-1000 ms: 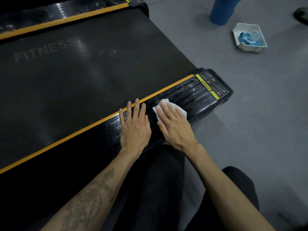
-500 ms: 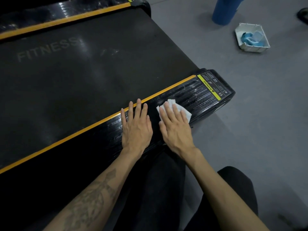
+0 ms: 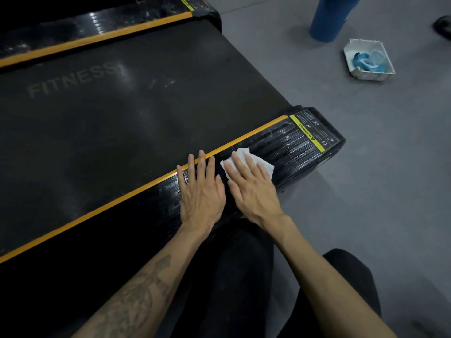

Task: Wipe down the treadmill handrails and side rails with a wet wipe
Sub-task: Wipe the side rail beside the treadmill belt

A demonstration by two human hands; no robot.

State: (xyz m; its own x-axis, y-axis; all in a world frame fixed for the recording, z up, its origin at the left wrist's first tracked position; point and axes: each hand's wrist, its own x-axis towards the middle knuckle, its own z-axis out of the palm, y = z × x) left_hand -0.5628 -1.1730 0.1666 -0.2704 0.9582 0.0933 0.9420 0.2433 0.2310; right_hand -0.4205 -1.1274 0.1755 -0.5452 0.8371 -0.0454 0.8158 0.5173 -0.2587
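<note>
My right hand [image 3: 253,189] lies flat with straight fingers, pressing the white wet wipe [image 3: 246,160] onto the near black side rail [image 3: 288,142] of the treadmill, just short of the yellow warning label [image 3: 308,133] at two o'clock from it. My left hand [image 3: 201,191] rests open and flat on the same rail, just beside the right, its fingertips reaching the orange stripe [image 3: 122,198]. The belt [image 3: 122,113] reads FITNESS. On the grey floor [image 3: 366,191] at one o'clock sit a white tray [image 3: 363,74] and a blue cylinder [image 3: 327,18].
</note>
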